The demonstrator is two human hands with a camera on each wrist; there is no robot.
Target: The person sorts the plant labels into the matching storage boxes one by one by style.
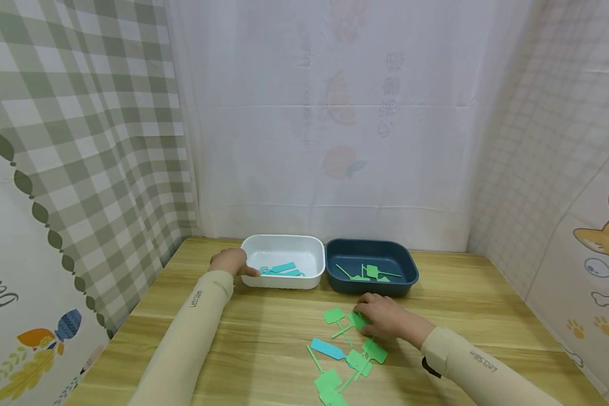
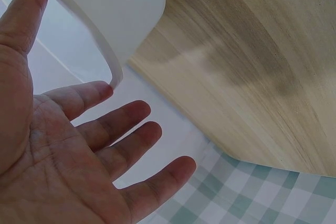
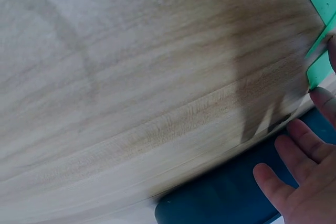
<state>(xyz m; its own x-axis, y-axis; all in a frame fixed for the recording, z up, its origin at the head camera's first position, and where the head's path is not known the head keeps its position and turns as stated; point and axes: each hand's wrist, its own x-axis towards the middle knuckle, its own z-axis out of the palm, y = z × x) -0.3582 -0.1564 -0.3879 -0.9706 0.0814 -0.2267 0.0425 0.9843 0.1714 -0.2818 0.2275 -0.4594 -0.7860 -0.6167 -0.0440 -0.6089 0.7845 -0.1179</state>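
Observation:
My left hand [image 1: 229, 262] is at the left end of the white bin [image 1: 279, 285]; in the left wrist view its thumb and index fingertip touch the rim while the other fingers extend loosely. Blue labels [image 1: 284, 267] lie inside. On the table, my right hand [image 1: 384, 317] has its thumb and index finger at opposite edges of a green plant label [image 1: 357, 321], partly hidden by the hand. This label has a square head and thin stem. Another green label [image 1: 333, 315] lies beside it, its stem crossing.
Behind the right hand stands a dark blue bin [image 1: 373, 288] with several green labels [image 1: 372, 272] inside. More green labels [image 1: 328, 380] and a blue label [image 1: 327, 348] lie loose on the wooden table [image 1: 264, 349]. Curtains [image 1: 325, 192] enclose the back and sides.

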